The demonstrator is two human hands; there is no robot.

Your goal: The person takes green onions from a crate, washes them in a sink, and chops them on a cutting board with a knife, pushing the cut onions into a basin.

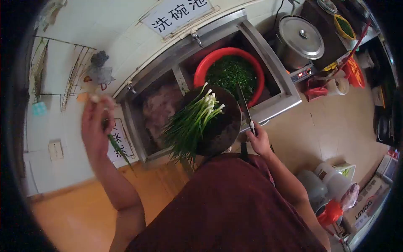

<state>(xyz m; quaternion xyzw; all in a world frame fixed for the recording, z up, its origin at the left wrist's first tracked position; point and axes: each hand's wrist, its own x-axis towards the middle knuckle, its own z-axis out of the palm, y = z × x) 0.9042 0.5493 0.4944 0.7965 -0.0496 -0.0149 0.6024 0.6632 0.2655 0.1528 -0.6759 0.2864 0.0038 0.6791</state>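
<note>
My left hand (95, 128) is raised at the left beside the wall, fingers closed around a spring onion (119, 149) whose green leaves trail below the palm. My right hand (260, 142) grips the handle of a kitchen knife (244, 103), its blade pointing away over the edge of a red basin (202, 70). Chopped greens (231, 74) fill much of that basin. Between my hands, a bunch of spring onions (191, 119) lies on a round dark chopping board (222, 134), white bulbs toward the basin and leaves hanging over the near-left edge.
The board rests at the front of a steel double sink (275, 107). Pale pinkish contents (161, 105) fill the left bowl. A lidded steel pot (300, 40) stands to the right. A wire rack (69, 75) hangs on the left wall. Buckets (336, 185) stand at lower right.
</note>
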